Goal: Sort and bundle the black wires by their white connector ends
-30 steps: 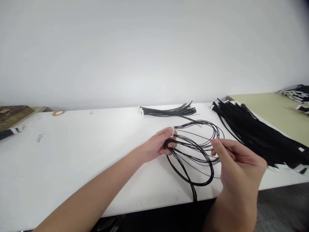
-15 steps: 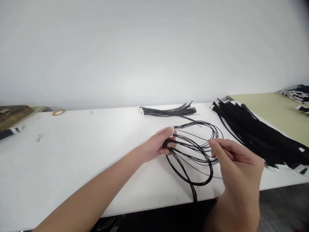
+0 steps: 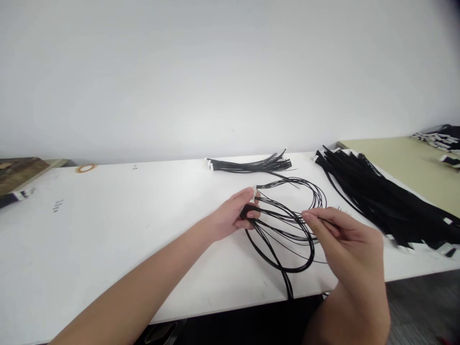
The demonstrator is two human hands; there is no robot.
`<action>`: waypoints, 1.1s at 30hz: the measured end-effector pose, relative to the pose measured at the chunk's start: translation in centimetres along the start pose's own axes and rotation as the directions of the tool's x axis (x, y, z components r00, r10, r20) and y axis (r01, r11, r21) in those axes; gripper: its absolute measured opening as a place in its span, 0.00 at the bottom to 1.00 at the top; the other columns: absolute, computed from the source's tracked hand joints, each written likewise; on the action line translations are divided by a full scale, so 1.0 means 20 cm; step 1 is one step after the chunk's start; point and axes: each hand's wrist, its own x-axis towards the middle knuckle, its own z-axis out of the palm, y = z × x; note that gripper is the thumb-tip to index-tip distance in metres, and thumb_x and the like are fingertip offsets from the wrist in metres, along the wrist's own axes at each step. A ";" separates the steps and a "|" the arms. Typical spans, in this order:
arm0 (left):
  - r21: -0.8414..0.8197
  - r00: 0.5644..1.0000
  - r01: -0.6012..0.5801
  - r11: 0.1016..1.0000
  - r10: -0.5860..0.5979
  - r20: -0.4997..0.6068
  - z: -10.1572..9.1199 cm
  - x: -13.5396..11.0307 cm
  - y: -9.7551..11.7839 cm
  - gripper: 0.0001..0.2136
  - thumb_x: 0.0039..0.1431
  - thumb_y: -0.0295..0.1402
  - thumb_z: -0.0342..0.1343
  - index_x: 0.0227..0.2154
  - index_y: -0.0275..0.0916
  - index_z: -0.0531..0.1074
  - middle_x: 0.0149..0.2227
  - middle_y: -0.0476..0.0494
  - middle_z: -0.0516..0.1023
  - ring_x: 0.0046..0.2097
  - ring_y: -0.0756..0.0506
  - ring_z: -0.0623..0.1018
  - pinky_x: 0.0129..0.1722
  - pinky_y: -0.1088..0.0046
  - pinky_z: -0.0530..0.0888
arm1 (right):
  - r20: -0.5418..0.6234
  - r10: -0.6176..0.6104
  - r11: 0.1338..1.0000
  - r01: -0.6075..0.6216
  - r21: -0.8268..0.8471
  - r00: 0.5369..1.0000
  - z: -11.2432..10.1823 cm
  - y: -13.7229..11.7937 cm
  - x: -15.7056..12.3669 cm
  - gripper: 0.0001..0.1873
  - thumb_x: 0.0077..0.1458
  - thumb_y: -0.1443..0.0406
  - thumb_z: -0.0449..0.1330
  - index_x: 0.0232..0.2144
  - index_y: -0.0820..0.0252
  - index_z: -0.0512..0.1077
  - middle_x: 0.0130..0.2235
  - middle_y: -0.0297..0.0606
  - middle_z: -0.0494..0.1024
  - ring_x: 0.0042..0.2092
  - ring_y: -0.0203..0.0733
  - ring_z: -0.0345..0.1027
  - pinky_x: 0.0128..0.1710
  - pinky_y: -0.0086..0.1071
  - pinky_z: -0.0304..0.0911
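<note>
My left hand (image 3: 235, 213) is closed around a black wire harness (image 3: 305, 239), its thumb against a white connector (image 3: 255, 192) at the end. Thin black wires loop out from that hand to the right, and thicker black cable drops over the table's front edge. To the right, my right hand (image 3: 347, 239) pinches a single thin black wire (image 3: 327, 223) between thumb and forefinger. Where this wire ends is hard to make out. Beyond the loops lies a small bundle of black wires (image 3: 247, 166) with white connectors.
A large pile of black cables (image 3: 388, 201) with white ends covers the right of the white table (image 3: 118, 230). A roll of orange tape (image 3: 86, 168) lies at the back left. Cardboard (image 3: 21, 170) sits far left, and a yellowish table (image 3: 391, 153) adjoins on the right with more cables.
My right hand has moved slightly left, toward my left hand, still pinching the wire. The left hand holds the harness almost in place.
</note>
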 end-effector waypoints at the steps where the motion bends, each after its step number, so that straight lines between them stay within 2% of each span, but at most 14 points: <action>1: -0.001 1.000 0.001 1.000 -0.001 -0.002 0.00 0.00 0.00 0.16 0.51 0.45 0.58 0.33 0.39 0.63 0.28 0.52 0.56 0.22 0.59 0.60 0.14 0.88 0.49 | 0.008 -0.001 1.000 0.001 -0.008 1.000 0.00 0.00 0.00 0.03 0.49 0.63 0.64 0.28 0.57 0.76 0.20 0.30 0.63 0.24 0.31 0.56 0.23 0.28 0.55; 7: 0.009 1.000 0.009 1.000 -0.009 0.005 0.00 0.00 0.00 0.16 0.52 0.45 0.58 0.33 0.38 0.63 0.28 0.52 0.55 0.23 0.59 0.59 0.14 0.88 0.50 | -0.007 -0.029 0.999 0.029 -0.019 1.000 0.00 0.01 0.00 0.04 0.48 0.63 0.64 0.28 0.57 0.76 0.18 0.28 0.57 0.22 0.30 0.53 0.23 0.28 0.53; 14: 0.047 1.000 0.007 0.999 -0.008 0.023 0.01 -0.01 0.00 0.16 0.51 0.44 0.59 0.31 0.37 0.63 0.28 0.53 0.55 0.23 0.59 0.59 0.14 0.88 0.49 | -0.203 -0.091 0.995 0.084 -0.045 0.975 0.05 0.00 0.03 0.06 0.50 0.62 0.62 0.27 0.59 0.75 0.19 0.29 0.59 0.23 0.31 0.52 0.24 0.30 0.52; 24: 0.105 0.998 0.047 0.993 -0.051 0.037 0.02 -0.02 0.01 0.16 0.52 0.46 0.57 0.31 0.37 0.64 0.29 0.52 0.55 0.23 0.59 0.59 0.15 0.87 0.48 | -0.254 -0.211 0.974 0.179 -0.141 0.944 0.05 0.01 0.03 0.03 0.51 0.65 0.61 0.27 0.58 0.74 0.22 0.30 0.64 0.24 0.31 0.55 0.25 0.29 0.53; 29: 0.092 0.996 0.054 0.994 -0.060 0.067 0.01 -0.02 0.02 0.16 0.54 0.45 0.56 0.31 0.36 0.63 0.28 0.53 0.53 0.23 0.59 0.59 0.15 0.86 0.47 | -0.252 -0.204 0.978 0.184 -0.099 0.946 0.05 0.01 0.03 0.03 0.51 0.65 0.62 0.27 0.58 0.74 0.21 0.30 0.63 0.25 0.32 0.57 0.26 0.29 0.54; 33: 0.089 0.995 0.056 0.994 -0.063 0.076 0.01 -0.02 0.02 0.15 0.53 0.45 0.56 0.31 0.37 0.63 0.27 0.53 0.53 0.23 0.59 0.59 0.15 0.86 0.47 | -0.269 -0.205 0.977 0.180 -0.115 0.941 0.06 0.02 0.03 0.03 0.51 0.66 0.62 0.27 0.59 0.73 0.21 0.29 0.63 0.24 0.31 0.54 0.25 0.29 0.52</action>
